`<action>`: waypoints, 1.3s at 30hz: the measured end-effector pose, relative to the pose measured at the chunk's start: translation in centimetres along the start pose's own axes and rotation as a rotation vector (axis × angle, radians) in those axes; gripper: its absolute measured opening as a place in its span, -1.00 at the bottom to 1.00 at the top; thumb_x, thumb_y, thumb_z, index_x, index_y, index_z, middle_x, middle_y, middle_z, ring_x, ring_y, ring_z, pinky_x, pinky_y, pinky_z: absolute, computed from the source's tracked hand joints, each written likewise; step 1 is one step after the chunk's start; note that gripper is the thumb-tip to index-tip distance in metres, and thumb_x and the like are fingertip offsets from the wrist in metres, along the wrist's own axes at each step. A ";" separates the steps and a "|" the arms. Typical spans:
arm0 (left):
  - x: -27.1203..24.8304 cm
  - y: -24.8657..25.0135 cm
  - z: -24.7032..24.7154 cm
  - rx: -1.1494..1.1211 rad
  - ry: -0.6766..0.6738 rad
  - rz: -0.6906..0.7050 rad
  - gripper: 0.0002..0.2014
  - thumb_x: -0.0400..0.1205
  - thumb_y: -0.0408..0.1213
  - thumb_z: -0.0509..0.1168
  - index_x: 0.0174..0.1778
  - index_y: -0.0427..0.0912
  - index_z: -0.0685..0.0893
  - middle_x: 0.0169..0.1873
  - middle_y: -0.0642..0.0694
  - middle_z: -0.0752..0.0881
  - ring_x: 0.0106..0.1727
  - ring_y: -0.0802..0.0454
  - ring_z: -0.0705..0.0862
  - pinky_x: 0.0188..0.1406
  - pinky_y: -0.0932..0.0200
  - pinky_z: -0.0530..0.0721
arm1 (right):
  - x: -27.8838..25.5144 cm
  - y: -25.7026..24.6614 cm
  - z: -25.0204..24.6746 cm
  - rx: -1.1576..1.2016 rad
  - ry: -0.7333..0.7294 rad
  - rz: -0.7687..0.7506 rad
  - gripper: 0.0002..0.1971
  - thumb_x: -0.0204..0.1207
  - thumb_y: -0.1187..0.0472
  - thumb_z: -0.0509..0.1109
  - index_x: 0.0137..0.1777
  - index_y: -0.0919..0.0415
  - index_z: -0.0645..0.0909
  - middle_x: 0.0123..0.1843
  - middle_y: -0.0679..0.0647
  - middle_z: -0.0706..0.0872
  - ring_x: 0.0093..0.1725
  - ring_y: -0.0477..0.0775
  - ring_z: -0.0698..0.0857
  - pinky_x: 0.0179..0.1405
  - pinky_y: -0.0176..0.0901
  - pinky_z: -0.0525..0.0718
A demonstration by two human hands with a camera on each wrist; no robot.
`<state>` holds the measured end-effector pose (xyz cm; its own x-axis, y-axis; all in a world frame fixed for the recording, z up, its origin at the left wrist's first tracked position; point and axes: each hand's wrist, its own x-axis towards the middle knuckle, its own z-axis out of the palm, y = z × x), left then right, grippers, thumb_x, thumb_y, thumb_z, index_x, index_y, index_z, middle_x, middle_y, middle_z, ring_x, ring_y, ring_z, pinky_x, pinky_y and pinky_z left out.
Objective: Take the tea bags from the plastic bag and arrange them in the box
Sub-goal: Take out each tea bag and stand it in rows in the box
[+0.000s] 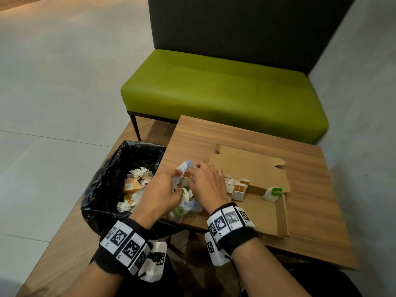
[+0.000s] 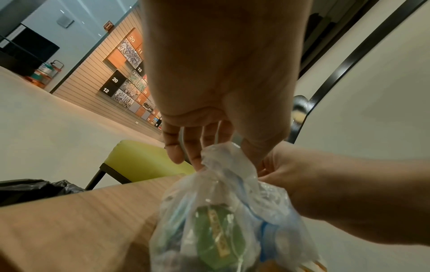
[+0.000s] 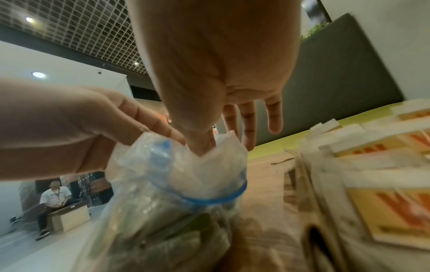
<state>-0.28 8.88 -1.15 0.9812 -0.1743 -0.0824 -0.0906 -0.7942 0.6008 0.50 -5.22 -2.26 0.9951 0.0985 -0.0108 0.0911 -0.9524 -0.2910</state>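
While both hands pinch the bunched mouth of the plastic bag (image 1: 184, 190), the left hand (image 1: 159, 195) takes its left side and the right hand (image 1: 206, 185) its right, thumb and forefinger closed on the film. It sits at the near left edge of the table (image 1: 310, 189), just left of the open box (image 1: 263, 185), where tea bags (image 1: 237, 190) already stand. Thin, soft and slippery, it looks best held at the mouth, and the light packets inside by their edges
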 end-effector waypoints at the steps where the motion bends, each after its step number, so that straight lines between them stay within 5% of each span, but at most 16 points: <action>1: -0.1 0.1 0.0 -0.008 0.003 0.007 -0.50 0.49 -0.40 0.37 0.39 -0.13 0.62 0.31 -0.06 0.69 0.36 -0.02 0.62 0.35 0.14 0.53 | 0.0 0.0 0.2 -0.021 0.004 -0.008 -0.64 0.69 0.18 0.23 0.45 -0.03 0.56 0.38 0.08 0.57 0.38 0.17 0.54 0.29 0.15 0.49; 11: -0.8 0.0 0.1 -0.162 0.064 0.051 -0.54 0.43 -0.52 0.32 0.24 -0.10 0.65 0.14 0.03 0.70 0.14 0.07 0.66 0.15 0.19 0.61 | 0.2 -0.6 1.3 -0.041 0.190 0.058 -0.86 0.61 0.17 0.36 0.00 0.02 0.76 0.02 0.02 0.71 0.10 0.14 0.64 0.07 0.08 0.52; 15: -0.8 -0.2 0.7 -0.174 0.093 0.030 -0.54 0.43 -0.49 0.36 0.25 -0.11 0.63 0.15 0.02 0.67 0.20 0.07 0.63 0.23 0.19 0.59 | 0.0 -0.5 1.5 -0.019 0.246 0.073 -0.86 0.58 0.19 0.40 -0.10 -0.01 0.78 -0.02 -0.04 0.73 0.03 0.10 0.65 0.08 0.08 0.52; 20: -0.7 -0.3 1.1 -0.110 0.104 -0.021 -0.50 0.48 -0.38 0.41 0.37 -0.18 0.57 0.28 -0.06 0.64 0.33 0.01 0.58 0.31 0.23 0.48 | -0.8 0.0 0.8 0.052 0.264 0.001 -0.92 0.52 0.19 0.46 -0.11 0.13 0.79 0.23 0.05 0.75 0.19 0.17 0.66 0.23 0.18 0.58; 23: -0.6 -0.2 1.1 -0.073 0.081 -0.042 -0.43 0.52 -0.31 0.45 0.46 -0.19 0.50 0.35 -0.09 0.59 0.39 0.00 0.55 0.37 0.17 0.47 | -1.5 0.3 -0.1 0.184 0.250 -0.046 -0.93 0.54 0.13 0.46 -0.12 0.08 0.75 0.11 -0.04 0.78 0.11 0.05 0.66 0.30 0.08 0.55; 26: -0.5 0.0 1.0 -0.047 0.084 -0.034 -0.42 0.56 -0.24 0.44 0.50 -0.16 0.45 0.38 -0.07 0.54 0.38 -0.01 0.56 0.37 0.10 0.50 | -2.2 1.5 -1.4 0.382 0.232 0.014 -0.94 0.55 0.09 0.47 -0.10 0.02 0.76 -0.18 -0.15 0.79 -0.16 -0.11 0.71 0.06 0.00 0.71; 29: -0.5 0.0 0.9 -0.007 0.094 -0.034 -0.43 0.59 -0.17 0.41 0.53 -0.09 0.44 0.39 -0.04 0.52 0.33 -0.04 0.60 0.29 0.00 0.60 | -3.2 3.6 -3.0 0.485 0.261 0.089 -0.92 0.55 0.08 0.50 0.00 0.00 0.78 -0.18 -0.16 0.80 -0.19 -0.22 0.74 -0.15 -0.13 0.80; 35: -0.7 -0.1 1.8 0.094 0.132 -0.017 -0.50 0.58 -0.04 0.38 0.44 -0.07 0.53 0.49 -0.09 0.43 0.41 -0.12 0.53 0.31 -0.20 0.59 | -5.1 9.6 -6.1 0.318 0.286 0.228 -0.86 0.59 0.09 0.48 0.10 0.02 0.78 -0.10 -0.10 0.82 -0.11 -0.13 0.73 -0.11 -0.11 0.78; 39: -0.8 -0.1 2.3 0.113 0.128 -0.035 -0.48 0.58 0.03 0.37 0.46 0.01 0.50 0.62 -0.09 0.27 0.52 -0.14 0.44 0.37 -0.22 0.56 | -5.3 12.4 -5.7 0.205 0.104 0.301 -0.88 0.57 0.10 0.49 0.08 -0.05 0.78 -0.06 -0.13 0.80 -0.08 -0.14 0.70 -0.06 -0.13 0.74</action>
<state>-1.43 7.79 -2.97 0.9972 -0.0752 0.0049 -0.0674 -0.8604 0.5052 -3.44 -19.21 -0.37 0.9758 -0.2167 -0.0311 -0.2051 -0.8555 -0.4754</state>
